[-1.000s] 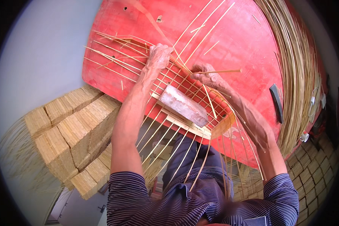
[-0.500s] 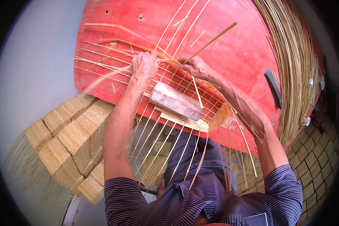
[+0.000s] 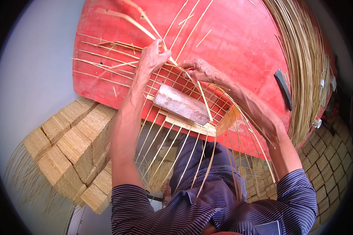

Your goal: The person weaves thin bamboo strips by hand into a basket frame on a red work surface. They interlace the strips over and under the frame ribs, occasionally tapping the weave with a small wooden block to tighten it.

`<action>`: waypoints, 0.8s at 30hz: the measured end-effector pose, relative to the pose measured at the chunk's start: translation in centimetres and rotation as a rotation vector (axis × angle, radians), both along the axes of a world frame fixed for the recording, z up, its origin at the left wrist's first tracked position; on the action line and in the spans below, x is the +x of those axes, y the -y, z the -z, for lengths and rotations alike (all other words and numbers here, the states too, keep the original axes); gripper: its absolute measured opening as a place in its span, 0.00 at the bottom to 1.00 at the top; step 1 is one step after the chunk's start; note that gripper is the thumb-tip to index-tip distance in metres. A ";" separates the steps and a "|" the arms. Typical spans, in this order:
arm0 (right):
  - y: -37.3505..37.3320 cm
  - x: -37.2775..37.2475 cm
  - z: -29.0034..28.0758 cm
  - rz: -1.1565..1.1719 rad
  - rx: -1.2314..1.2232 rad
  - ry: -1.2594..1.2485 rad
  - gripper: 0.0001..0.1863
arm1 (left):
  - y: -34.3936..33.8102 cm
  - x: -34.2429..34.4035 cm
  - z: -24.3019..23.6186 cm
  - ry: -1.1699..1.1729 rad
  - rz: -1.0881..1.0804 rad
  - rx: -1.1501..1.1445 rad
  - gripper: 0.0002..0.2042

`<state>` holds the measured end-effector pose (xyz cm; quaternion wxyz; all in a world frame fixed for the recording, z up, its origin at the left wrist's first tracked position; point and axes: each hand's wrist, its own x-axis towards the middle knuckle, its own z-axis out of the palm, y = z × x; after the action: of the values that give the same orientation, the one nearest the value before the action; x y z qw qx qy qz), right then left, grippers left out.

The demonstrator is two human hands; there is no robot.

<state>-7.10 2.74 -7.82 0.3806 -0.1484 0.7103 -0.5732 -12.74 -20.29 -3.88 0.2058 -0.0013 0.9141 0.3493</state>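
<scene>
An open lattice of pale bamboo strips, a half-woven basket base (image 3: 213,96), lies on a red tabletop, with long loose strip ends sticking out on several sides. A reddish-white brick-like block (image 3: 181,103) rests on top of it. At the lattice's far edge my left hand (image 3: 155,56) is closed on bamboo strips (image 3: 141,27), whose free ends rise toward the upper left. Just to the right, my right hand (image 3: 200,71) pinches the same strips near the lattice edge; its fingertips are partly hidden. A woven side band (image 3: 228,121) stands at the right corner.
The red table (image 3: 239,47) carries scattered bamboo offcuts and a dark curved blade-like tool (image 3: 284,90) at right. A thick bundle of long thin strips (image 3: 306,70) lies along its right edge. Stacked woven bamboo blocks (image 3: 76,145) stand at lower left, with more woven pieces (image 3: 331,168) at lower right.
My left hand has moved slightly up and right, turning the strips so that their free ends swing from the left toward the upper left. My right hand has shifted slightly left.
</scene>
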 end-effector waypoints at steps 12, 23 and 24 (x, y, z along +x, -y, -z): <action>-2.7 -4.8 1.3 -0.051 -0.110 0.179 0.20 | -2.1 -2.4 4.0 0.236 -0.593 0.779 0.16; 4.2 -7.3 0.0 0.486 -0.263 0.499 0.28 | 0.6 -2.9 1.5 0.043 -0.027 0.551 0.19; 4.6 -7.2 -0.2 0.427 -0.268 0.472 0.28 | 0.8 -3.0 1.6 -0.038 0.035 0.548 0.20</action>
<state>-14.33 -1.87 -7.59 0.3828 0.0916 0.5363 -0.7467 -15.71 -21.09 -5.51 0.1874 0.0770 0.7890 0.5801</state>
